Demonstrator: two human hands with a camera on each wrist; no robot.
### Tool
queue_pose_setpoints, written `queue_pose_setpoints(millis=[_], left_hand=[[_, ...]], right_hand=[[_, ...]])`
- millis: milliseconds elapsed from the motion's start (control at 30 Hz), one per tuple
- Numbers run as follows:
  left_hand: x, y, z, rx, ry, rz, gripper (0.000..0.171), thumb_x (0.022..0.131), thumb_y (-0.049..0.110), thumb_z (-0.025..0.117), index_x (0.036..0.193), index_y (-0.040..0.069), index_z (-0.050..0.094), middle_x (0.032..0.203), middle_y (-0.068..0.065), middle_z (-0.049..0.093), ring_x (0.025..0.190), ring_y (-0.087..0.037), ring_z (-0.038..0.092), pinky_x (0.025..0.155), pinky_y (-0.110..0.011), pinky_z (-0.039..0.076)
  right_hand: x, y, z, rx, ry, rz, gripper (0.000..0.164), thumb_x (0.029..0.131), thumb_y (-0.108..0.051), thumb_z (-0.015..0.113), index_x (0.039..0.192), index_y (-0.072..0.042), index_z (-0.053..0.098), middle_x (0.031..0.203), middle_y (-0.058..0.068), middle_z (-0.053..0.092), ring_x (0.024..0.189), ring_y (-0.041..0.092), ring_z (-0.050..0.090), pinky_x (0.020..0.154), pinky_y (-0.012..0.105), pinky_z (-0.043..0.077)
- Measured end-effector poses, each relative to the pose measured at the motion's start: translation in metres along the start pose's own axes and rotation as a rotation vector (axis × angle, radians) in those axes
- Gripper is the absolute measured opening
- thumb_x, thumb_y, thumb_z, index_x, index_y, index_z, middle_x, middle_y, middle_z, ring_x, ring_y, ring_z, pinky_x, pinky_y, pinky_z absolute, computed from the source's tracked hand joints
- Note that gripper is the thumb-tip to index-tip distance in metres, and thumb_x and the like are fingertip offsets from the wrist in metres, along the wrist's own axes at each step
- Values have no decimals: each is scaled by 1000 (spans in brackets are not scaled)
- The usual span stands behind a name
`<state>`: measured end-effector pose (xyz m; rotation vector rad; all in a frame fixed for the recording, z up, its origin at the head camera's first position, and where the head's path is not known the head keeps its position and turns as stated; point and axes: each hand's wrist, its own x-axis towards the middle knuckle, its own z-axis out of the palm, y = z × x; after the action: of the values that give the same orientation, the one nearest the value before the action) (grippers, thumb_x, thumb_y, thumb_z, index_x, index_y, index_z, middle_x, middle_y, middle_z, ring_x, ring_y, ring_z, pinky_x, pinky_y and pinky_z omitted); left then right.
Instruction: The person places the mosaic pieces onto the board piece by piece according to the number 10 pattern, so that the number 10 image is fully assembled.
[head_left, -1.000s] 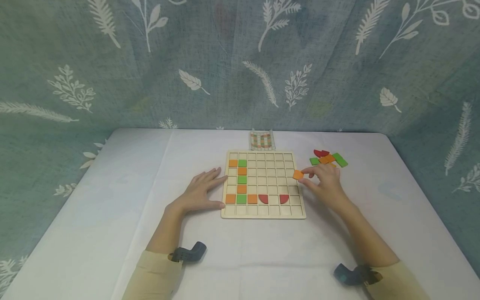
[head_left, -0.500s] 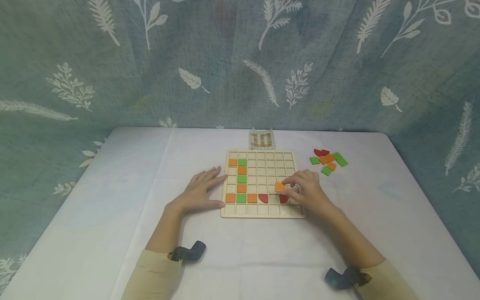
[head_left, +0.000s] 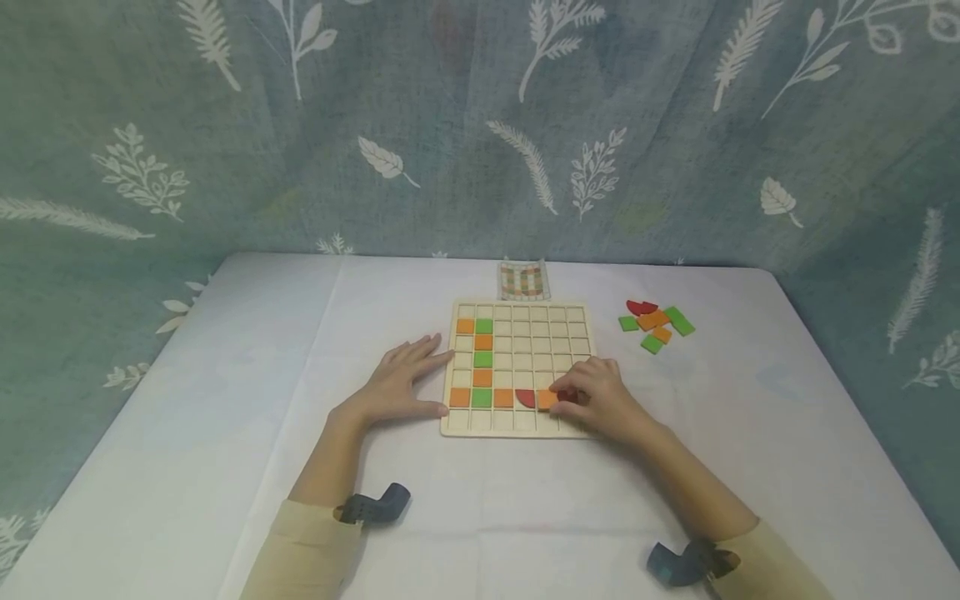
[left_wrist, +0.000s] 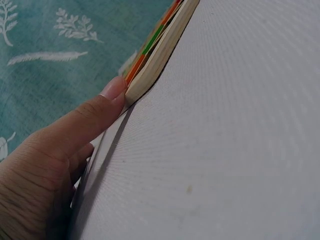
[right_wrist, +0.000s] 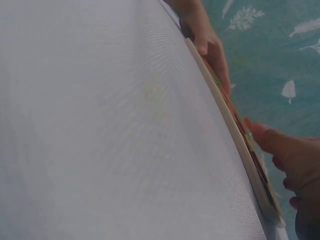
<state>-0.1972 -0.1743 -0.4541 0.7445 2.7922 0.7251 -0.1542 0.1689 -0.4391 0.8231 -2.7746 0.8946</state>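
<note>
A wooden grid board (head_left: 502, 423) lies on the white table. My right hand (head_left: 603, 402) pinches an orange square tile (head_left: 547, 400) between thumb and fingers, at the cell just right of a red quarter-round piece (head_left: 527, 398). Whether the tile sits fully flat in that cell, I cannot tell. A second red piece is mostly covered by the right fingers. Spread along the board's left edge, my left hand (head_left: 397, 385) touches it with thumb and fingertips; in the left wrist view the thumb (left_wrist: 114, 92) meets the board's corner. Orange and green tiles fill several left-side cells.
Right of the board lies a loose pile of pieces, with green tiles (head_left: 679, 321), orange tiles (head_left: 652, 319) and red rounded pieces (head_left: 637, 307). A small printed pattern card (head_left: 523, 281) lies behind the board. Leaf-printed cloth (head_left: 450, 167) hangs behind the table.
My right hand has carried the orange tile from the board's right edge leftward and toward me, down to the cell between the red pieces. My left hand has stayed in place.
</note>
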Motion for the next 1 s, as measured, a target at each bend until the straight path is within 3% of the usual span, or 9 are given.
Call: queue_pose_setpoints(millis=[533,833,1000], left_hand=[[-2,0,1,-13,-2,15,90,70,60,72,145,24,39,158,-4,19,145,-28,12,117,-49,7],[-1,-1,0,-7,-1,15,90,70,60,72,146,25,38,158,-4,18,146,-28,12,117,-49,7],[0,-2,0,0,0,22,90,70,62,70,146,26,38,158,-3,18,146,-26,11,117,-48,7]], right_hand=[[-2,6,9,-37,23,-5,28,72,-33,81,94,-16,73,76,-11,56,79,10,42,76,35,28],[0,16,0,6,81,-8,34,70,-30,83,98,-12,73,83,-5,62,81,12,43,77,35,28],[1,19,-9,-11,100,36,39,70,-30,83,101,-11,72,89,0,65,86,16,46,79,37,28]])
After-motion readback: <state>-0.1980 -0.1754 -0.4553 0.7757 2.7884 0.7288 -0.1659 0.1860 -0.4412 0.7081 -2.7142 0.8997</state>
